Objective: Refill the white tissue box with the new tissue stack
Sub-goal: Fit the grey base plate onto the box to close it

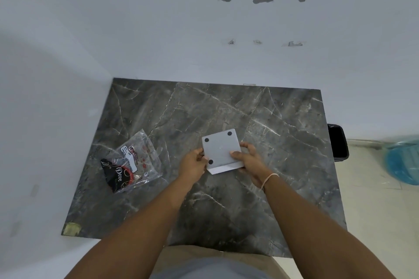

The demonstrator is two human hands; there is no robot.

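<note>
Right now both of my hands are on the white tissue box point(221, 150), holding it up over the middle of the dark marble counter point(283, 133). It is turned upside down, so its flat bottom faces me, and I can see three small round black feet on that face: two near the far corners and one near the left corner closest to me. The fourth corner is covered by my right thumb. A paler white strip shows along the near edge of the box, just below the bottom panel; I cannot tell whether it is the side of the box or a panel slid partly out.

My left hand point(192, 164) is closed on the left edge of the box, fingers curled round the side and thumb tip close to the near black foot. My right hand point(249, 161) is closed on the right side, thumb pressed flat on the bottom panel and fingers wrapped behind the far right edge. A thin pale band point(268, 180) circles my right wrist.

Off to my left, well apart from the box, the tissue pack point(133, 162) lies flat on the counter in its clear plastic wrapper, with a black and red printed label and a white sticker on it.

Beyond the right edge of the counter there is a black bin point(339, 142) on the floor, and further right something wrapped in blue plastic point(402, 158).
</note>
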